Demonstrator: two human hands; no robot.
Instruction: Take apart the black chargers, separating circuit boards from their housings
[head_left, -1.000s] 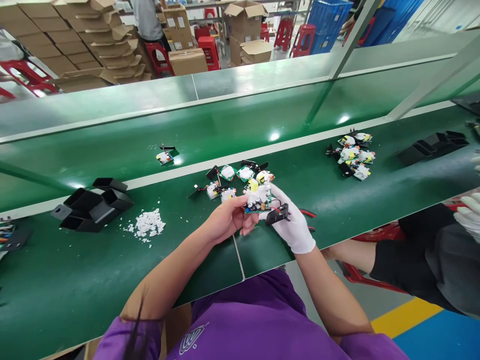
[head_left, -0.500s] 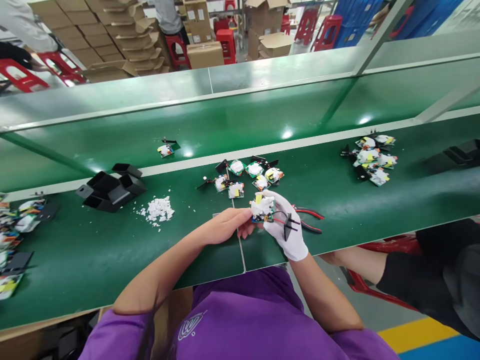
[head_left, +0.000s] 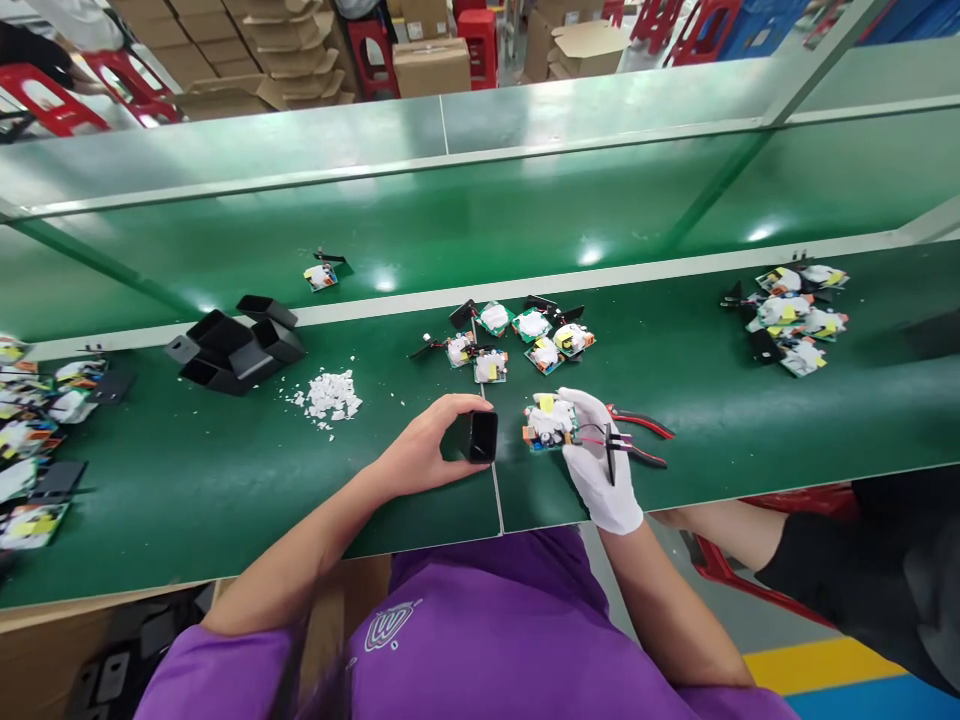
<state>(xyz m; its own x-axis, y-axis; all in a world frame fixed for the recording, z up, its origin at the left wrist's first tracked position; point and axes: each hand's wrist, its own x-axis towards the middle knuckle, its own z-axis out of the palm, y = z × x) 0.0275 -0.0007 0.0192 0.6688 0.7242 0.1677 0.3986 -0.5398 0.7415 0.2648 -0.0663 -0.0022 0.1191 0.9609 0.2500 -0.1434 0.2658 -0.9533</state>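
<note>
The little black box (head_left: 482,436) is in the bare left hand (head_left: 427,450). The fingers curl over its top and sides, so this hand is gripping the box. The box stands on the green desk (head_left: 187,500) near the front edge, and its open end faces toward the person. It sits right by the thin seam that runs across the desk there.

Just to the right of the box is a small green board (head_left: 550,425) with white and yellow bits on it. The right hand (head_left: 596,455), in a white glove, grips this board with its fingertips. A thin red wire and a flat black piece (head_left: 609,452) hang from the board across the glove. The board and the box are near each other but not touching. The board lies to the right of the box, at about the same level, so the gloved hand is the nearer one to it and the bare hand is nearer the box.

Red-handled pliers (head_left: 637,432) lie on the desk just beside the gloved hand, on its right.

A bit farther back, a bunch of more small boards (head_left: 525,335) lies in the middle of the desk. To the left is a small heap of white crumbs (head_left: 330,395), and past that a pile of black boxes (head_left: 240,345). Another bunch of boards (head_left: 791,315) lies toward the right end. More boards (head_left: 37,440) sit at the left edge. One lone board (head_left: 321,274) lies on the far strip behind the rail.
</note>
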